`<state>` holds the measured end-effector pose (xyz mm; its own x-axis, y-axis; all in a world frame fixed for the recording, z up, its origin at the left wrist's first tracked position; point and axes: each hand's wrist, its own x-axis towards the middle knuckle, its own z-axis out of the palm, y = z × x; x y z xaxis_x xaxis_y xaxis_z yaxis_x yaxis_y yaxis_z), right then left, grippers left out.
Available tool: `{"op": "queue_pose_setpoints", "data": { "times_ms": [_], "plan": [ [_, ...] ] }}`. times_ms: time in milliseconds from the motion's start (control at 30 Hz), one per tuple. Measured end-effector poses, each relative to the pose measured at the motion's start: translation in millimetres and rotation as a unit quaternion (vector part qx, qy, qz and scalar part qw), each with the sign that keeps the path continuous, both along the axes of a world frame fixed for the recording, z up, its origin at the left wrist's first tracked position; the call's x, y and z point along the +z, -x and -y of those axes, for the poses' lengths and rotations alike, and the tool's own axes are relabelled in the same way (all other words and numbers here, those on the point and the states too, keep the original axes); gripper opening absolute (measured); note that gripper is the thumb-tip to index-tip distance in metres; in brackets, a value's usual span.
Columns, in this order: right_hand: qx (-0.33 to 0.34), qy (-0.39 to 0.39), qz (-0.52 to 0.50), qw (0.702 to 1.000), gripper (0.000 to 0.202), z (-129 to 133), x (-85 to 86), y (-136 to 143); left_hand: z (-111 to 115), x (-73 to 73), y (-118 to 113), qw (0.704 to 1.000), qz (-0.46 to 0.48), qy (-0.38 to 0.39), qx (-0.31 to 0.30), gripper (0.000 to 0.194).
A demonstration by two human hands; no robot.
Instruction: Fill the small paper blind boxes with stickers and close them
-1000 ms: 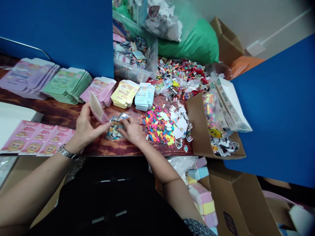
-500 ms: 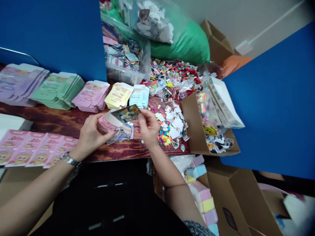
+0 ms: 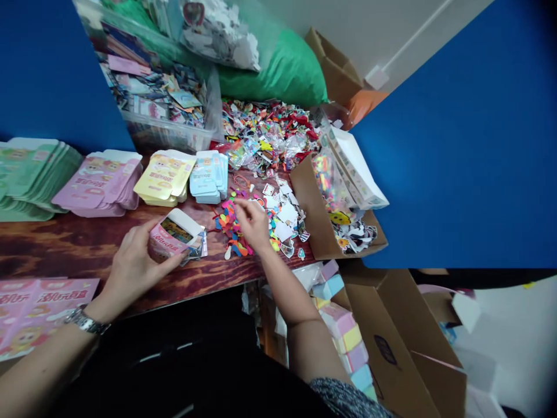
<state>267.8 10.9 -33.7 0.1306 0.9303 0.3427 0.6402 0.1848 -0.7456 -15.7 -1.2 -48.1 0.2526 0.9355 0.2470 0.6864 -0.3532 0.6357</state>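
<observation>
My left hand (image 3: 134, 258) is wrapped round a small pink paper box (image 3: 165, 242), thumb along its near side. The box's white flap is up, and a dark picture card (image 3: 177, 231) shows inside the opening. Several small cards (image 3: 201, 247) stick out just right of the box; whether they lie on the table or are under my fingers I cannot tell. My right hand (image 3: 253, 225) is over a heap of small bright-coloured pieces (image 3: 232, 241), thumb and fingers drawn together in a pinch. Anything between its fingertips is too small to make out.
Stacks of flat green, purple, yellow (image 3: 163, 174) and blue boxes (image 3: 206, 173) line the back. White-backed cutouts (image 3: 287, 213) lie beside the heap, with mixed trinkets (image 3: 270, 128) behind. A clear card bin (image 3: 174, 130) stands back left; an open carton (image 3: 307, 203) stands right.
The dark card that my right hand held above the box is now inside it. My right hand has moved onto the coloured pieces. The view has shifted to the right.
</observation>
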Motion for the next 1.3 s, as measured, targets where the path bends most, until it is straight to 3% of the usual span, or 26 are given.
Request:
{"op": "queue_pose_setpoints", "data": {
  "times_ms": [100,200,300,433,533,600,667,733,800,867,967,1300],
  "plan": [
    [-0.095,0.073,-0.003,0.993,0.03,-16.3,-6.5,-47.1,1.4,3.4,-3.2,1.0,0.028,-0.005,-0.001,0.08],
    [-0.112,0.092,-0.029,0.989,0.032,-12.9,-1.0,-56.0,2.2,3.0,-9.3,0.998,0.04,-0.04,-0.029,0.086],
    [-0.023,0.01,-0.029,0.999,0.033,6.3,17.1,-23.8,1.5,0.1,-18.6,0.996,0.027,-0.065,-0.055,0.087],
    [0.143,-0.043,0.069,0.986,0.027,27.6,35.6,30.1,0.0,-1.4,-28.4,0.994,0.012,-0.095,-0.059,0.084],
    [0.225,-0.031,0.108,0.968,0.026,28.4,31.0,44.3,-0.1,-0.9,-29.0,0.992,0.014,-0.098,-0.076,0.08],
    [0.241,-0.02,0.096,0.965,0.027,22.3,23.5,35.6,0.3,-0.8,-27.2,0.993,0.013,-0.088,-0.074,0.079],
    [0.175,0.006,0.078,0.981,0.029,11.9,16.7,14.1,0.9,-0.9,-25.3,0.994,0.009,-0.084,-0.07,0.081],
    [0.043,0.068,0.099,0.992,0.032,-1.0,10.9,-14.2,1.5,-0.8,-24.5,0.994,0.009,-0.081,-0.072,0.082],
    [-0.076,0.175,0.183,0.964,0.035,-13.5,4.7,-41.2,2.2,-0.5,-25.3,0.994,0.012,-0.077,-0.077,0.081],
    [-0.129,0.264,0.257,0.92,0.041,-22.1,-2.6,-60.1,2.8,-0.3,-26.8,0.994,0.015,-0.068,-0.081,0.08],
    [-0.142,0.302,0.287,0.898,0.044,-25.3,-13.0,-70.5,3.4,-1.0,-28.6,0.994,0.017,-0.063,-0.088,0.08],
    [-0.157,0.245,0.271,0.918,0.027,-15.8,-20.8,-73.5,2.1,-5.4,-27.8,0.992,0.017,-0.077,-0.102,0.079]
  ]
}}
